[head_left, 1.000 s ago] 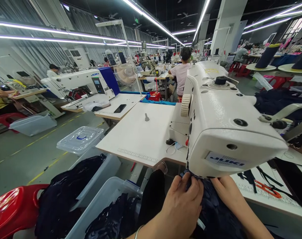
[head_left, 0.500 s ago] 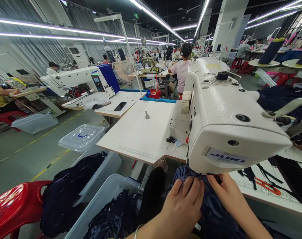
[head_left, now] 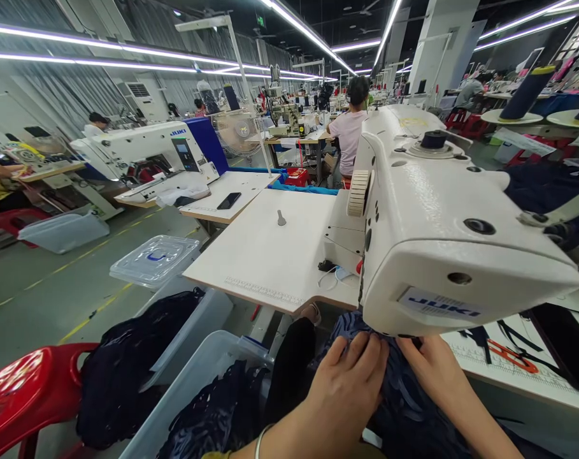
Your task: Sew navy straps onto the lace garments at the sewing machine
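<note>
Navy patterned fabric [head_left: 406, 408] hangs beneath the head of a white JUKI sewing machine [head_left: 461, 210] and drapes down over the lap. My left hand [head_left: 349, 386] lies over the fabric with its fingers bent and pressed together, gripping it just left of the machine head. On the other side, my right hand [head_left: 432, 366] pinches the fabric close under the machine head. The machine head covers the needle area, and the right fingertips are partly hidden.
Orange-handled thread snips [head_left: 513, 356], dark strips and a dark phone-like slab [head_left: 561, 344] lie on the table at right. Below left stand clear bins [head_left: 150, 414] of navy fabric and a red stool [head_left: 26, 395]. A phone [head_left: 229, 201] rests on the neighbouring table.
The camera view has shifted slightly, so the machine head appears a little further right and larger. Both hands keep their hold on the fabric, the left one only slightly moved.
</note>
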{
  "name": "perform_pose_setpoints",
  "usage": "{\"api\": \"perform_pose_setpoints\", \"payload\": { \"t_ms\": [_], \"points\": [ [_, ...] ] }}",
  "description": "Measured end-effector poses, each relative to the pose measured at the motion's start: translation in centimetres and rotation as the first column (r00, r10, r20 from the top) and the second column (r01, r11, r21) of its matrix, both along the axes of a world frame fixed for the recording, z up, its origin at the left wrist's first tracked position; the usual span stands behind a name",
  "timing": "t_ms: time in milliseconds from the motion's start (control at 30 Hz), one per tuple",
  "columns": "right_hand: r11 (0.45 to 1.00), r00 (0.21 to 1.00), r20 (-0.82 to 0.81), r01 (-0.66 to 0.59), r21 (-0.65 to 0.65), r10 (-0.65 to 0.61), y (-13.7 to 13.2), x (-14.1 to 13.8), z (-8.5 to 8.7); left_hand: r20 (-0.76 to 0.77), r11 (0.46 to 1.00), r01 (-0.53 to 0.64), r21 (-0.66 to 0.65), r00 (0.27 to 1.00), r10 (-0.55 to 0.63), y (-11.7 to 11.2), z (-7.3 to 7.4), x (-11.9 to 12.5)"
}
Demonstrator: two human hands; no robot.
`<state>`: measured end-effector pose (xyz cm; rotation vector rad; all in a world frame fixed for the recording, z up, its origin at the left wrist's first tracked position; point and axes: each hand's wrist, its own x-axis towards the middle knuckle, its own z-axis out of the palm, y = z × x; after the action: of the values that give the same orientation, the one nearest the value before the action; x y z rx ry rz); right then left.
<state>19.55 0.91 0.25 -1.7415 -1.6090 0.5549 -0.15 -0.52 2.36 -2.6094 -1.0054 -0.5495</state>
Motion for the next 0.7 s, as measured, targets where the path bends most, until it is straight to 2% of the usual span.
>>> {"api": "perform_pose_setpoints", "payload": {
  "t_ms": [467, 600, 700],
  "points": [
    [0.996, 0.999, 0.046, -0.019, -0.086, 0.023, 0.0, 0.2, -0.8, 0.000, 1.000, 0.004, -0.002, 1.000, -0.004, 0.0, 0.0, 0.0],
    [0.997, 0.998, 0.062, -0.012, -0.081, 0.017, 0.1, 0.1, -1.3, 0.034, 0.999, 0.017, 0.045, 0.999, -0.019, 0.3, 0.0, 0.1],
    [1.000, 1.000, 0.029, -0.005, -0.024, 0.006, 0.2, -0.1, -1.2, 0.143, 0.991, -0.007, 0.131, 0.990, -0.012, 0.7, -0.8, 0.0]
  ]
}}
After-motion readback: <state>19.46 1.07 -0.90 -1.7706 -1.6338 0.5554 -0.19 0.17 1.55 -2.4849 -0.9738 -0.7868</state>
